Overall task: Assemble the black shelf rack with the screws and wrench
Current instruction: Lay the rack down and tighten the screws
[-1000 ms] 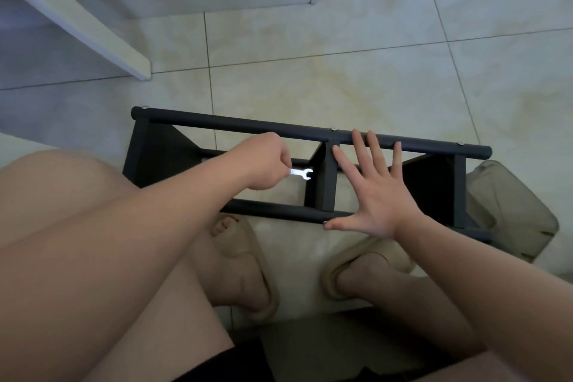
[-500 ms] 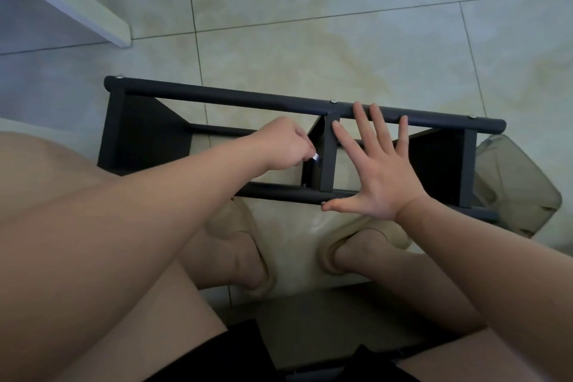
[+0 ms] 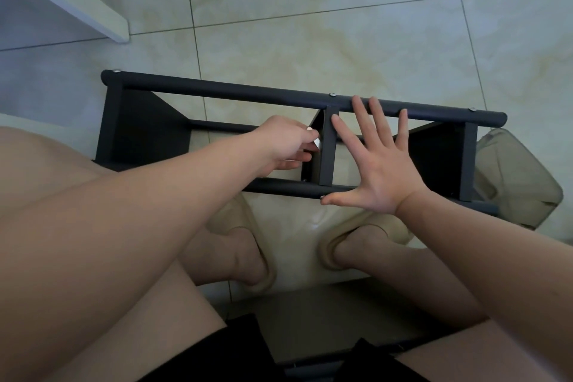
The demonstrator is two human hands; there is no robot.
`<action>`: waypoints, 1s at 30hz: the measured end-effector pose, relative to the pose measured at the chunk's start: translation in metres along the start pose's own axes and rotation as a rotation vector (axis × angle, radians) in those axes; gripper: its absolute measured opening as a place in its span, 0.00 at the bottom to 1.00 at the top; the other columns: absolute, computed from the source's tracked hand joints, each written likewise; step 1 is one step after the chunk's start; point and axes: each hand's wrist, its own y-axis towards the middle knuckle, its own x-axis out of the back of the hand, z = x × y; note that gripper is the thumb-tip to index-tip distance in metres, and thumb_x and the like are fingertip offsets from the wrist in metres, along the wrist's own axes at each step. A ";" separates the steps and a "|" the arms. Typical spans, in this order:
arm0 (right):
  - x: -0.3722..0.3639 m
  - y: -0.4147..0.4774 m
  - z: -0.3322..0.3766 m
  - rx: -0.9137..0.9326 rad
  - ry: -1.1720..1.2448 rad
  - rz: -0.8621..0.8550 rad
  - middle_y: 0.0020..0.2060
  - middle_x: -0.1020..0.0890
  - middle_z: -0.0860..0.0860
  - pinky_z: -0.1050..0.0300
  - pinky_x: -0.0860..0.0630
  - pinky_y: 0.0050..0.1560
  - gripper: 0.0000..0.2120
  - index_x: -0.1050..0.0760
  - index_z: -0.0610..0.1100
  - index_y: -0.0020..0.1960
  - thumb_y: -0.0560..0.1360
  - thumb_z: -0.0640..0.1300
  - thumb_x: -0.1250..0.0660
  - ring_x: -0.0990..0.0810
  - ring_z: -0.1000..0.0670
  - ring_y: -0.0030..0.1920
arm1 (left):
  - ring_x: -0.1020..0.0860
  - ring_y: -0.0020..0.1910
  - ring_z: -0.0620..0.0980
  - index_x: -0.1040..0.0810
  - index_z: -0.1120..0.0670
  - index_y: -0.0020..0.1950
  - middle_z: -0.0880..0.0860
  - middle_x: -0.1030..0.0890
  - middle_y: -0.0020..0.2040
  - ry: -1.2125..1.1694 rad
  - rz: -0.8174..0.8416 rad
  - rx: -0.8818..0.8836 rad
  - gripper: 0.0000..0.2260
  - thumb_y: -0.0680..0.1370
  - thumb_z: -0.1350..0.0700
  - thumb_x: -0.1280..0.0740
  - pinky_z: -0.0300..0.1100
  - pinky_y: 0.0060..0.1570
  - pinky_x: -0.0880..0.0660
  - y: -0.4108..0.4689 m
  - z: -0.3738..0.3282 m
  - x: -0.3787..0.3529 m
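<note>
Wrench (image 3: 316,142) close beside rack divider (image 3: 328,158)

Bare arms (image 3: 161,205), black shorts (image 3: 223,350), beige slippers (image 3: 372,223)

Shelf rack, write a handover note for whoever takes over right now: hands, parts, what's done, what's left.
Left hand: grip closed round the wrench, at the middle panel.
Right hand: open, fingers spread, pressing on the rack, which lies on the tiled floor.
Done: three screw heads show along the far bar.
To do: tighten the joint at the wrench; its screw is hidden by the hand.
</note>
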 end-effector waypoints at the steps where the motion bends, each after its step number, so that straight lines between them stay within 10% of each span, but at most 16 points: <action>1: 0.000 0.000 0.000 0.002 0.000 -0.002 0.83 0.56 0.43 0.26 0.65 0.74 0.60 0.54 0.51 0.84 0.63 0.86 0.48 0.61 0.38 0.81 | 0.18 0.41 0.45 0.20 0.50 0.54 0.47 0.16 0.44 0.016 -0.014 0.002 0.05 0.81 0.51 0.33 0.40 0.43 0.24 0.000 0.001 0.001; 30: -0.002 -0.001 -0.001 0.006 0.000 -0.019 0.83 0.56 0.43 0.26 0.64 0.74 0.60 0.52 0.50 0.84 0.63 0.85 0.46 0.61 0.39 0.82 | 0.19 0.43 0.48 0.21 0.50 0.57 0.47 0.15 0.47 0.093 -0.013 0.054 0.07 0.83 0.51 0.37 0.42 0.47 0.25 -0.009 -0.003 -0.002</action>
